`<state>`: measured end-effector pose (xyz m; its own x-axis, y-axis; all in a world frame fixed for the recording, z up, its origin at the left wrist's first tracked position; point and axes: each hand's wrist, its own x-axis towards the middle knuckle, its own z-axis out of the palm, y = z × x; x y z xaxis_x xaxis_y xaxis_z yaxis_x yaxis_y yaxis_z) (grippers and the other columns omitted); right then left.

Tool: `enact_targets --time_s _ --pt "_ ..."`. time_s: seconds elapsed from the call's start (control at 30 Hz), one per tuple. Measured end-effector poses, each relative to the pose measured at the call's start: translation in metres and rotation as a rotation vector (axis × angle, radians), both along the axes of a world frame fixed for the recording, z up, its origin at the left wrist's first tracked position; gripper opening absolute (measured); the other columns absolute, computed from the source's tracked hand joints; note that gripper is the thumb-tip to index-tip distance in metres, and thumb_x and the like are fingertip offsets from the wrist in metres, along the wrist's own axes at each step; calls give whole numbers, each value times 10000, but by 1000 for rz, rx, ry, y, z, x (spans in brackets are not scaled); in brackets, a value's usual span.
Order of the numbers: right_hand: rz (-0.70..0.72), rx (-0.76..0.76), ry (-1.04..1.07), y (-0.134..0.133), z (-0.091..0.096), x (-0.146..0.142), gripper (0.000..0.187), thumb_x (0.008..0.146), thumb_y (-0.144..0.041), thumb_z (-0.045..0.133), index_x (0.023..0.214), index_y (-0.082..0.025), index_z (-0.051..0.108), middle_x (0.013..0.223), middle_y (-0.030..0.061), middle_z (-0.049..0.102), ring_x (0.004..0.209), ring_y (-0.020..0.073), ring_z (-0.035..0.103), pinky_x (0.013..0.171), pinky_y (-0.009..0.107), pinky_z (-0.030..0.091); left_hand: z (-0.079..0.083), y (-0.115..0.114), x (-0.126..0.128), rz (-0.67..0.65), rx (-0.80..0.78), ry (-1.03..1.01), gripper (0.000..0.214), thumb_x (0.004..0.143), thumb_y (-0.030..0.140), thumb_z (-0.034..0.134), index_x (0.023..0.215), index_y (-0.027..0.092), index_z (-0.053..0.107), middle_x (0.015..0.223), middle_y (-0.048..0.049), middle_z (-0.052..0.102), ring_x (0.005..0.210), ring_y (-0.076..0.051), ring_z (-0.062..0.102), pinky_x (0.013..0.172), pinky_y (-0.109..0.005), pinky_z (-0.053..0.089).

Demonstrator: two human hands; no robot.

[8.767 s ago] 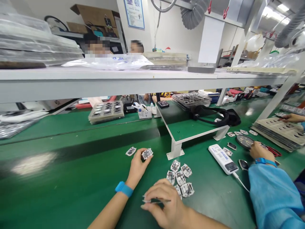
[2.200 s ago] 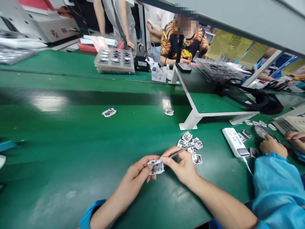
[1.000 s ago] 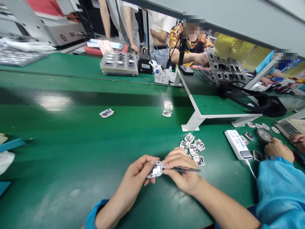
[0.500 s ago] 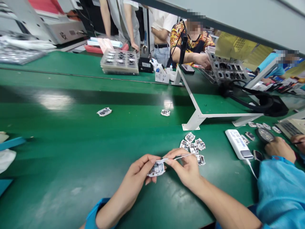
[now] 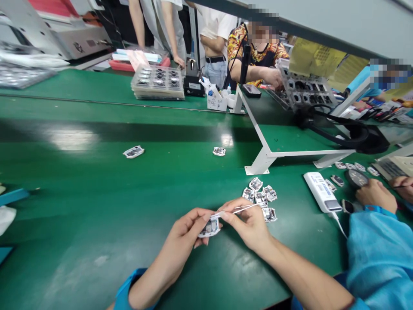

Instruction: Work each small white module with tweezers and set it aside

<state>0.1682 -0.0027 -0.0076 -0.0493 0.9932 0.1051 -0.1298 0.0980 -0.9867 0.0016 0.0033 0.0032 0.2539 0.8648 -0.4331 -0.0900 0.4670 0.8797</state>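
"Where's the white-framed piece?"

"In the left hand: that grip pinches it between thumb and fingers, its circuitry facing up."

"And the right hand?"

"Its grip pinches slim tweezers, with the fingertips right at the piece's upper edge. I can't tell where the tweezer tips touch; the fingers hide them."

"What's around them?"

"A cluster of similar pieces on the green tabletop, just beyond the right hand. Farther off lies a single piece, left of the white-legged stand, and another loose piece well to its left."

"Over on the right?"

"A white device with a cable, then a co-worker's hand, blue-sleeved, next to a dark disc."
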Motion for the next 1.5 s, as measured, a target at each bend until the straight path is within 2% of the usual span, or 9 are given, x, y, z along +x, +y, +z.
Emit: enact_targets --time_s 0.2,0.37,0.6,0.77,0.97,1.07,1.2,1.33,1.5 --pt "1 -63 70 3 -1 0 203 780 -387 769 817 -213 671 848 28 752 761 173 722 698 296 591 2 0 -1 13 -30 15 411 690 549 747 807 164 668 587 52 570 501 -92 462 482 -200 332" --pt "-12 -33 94 3 -3 0 182 782 -353 777 807 -208 671 828 25 748 737 161 716 668 276 584 4 0 1 24 -50 28 462 650 576 757 817 153 673 606 51 590 498 -79 468 494 -193 345" --pt "-14 151 -77 0 -2 1 35 839 -224 723 829 -209 693 826 40 748 790 175 730 715 288 589 3 -1 2 32 -24 47 427 662 556 743 787 153 680 602 45 583 502 -82 458 493 -201 351" --pt "-38 281 -228 -1 1 3 28 842 -171 711 841 -197 702 840 60 751 820 187 728 782 318 579 1 -2 0 16 -8 40 400 700 536 722 823 158 677 640 41 575 531 -89 470 499 -203 347" --pt "-33 132 -28 1 -5 1 49 848 -222 710 866 -201 670 841 43 742 746 171 731 667 285 602 3 -1 -2 -35 35 34 386 741 489 693 935 156 674 660 27 595 564 -112 486 518 -220 356" --pt "-47 128 -8 1 -6 0 54 844 -221 715 845 -201 665 828 36 743 746 164 732 665 269 602 3 -1 -2 -42 40 44 382 733 469 697 946 152 682 652 22 599 565 -118 490 520 -227 354" --pt "-63 204 -132 0 -2 1 31 844 -198 707 836 -198 677 822 47 749 765 174 735 688 276 599 0 -2 -3 -23 34 35 376 721 465 711 932 154 694 687 11 617 568 -119 507 524 -232 361" --pt "-54 357 -271 0 2 3 43 853 -160 688 843 -201 681 825 58 760 804 185 743 747 300 600 -3 -2 -3 1 15 13 366 700 457 746 915 162 715 709 8 628 565 -110 514 528 -224 369" --pt "-32 466 -303 1 1 3 52 869 -159 669 876 -210 676 850 68 771 824 186 749 749 302 608 -3 -1 1 50 -6 -30 319 685 440 770 847 167 733 673 15 619 547 -95 475 507 -206 351"
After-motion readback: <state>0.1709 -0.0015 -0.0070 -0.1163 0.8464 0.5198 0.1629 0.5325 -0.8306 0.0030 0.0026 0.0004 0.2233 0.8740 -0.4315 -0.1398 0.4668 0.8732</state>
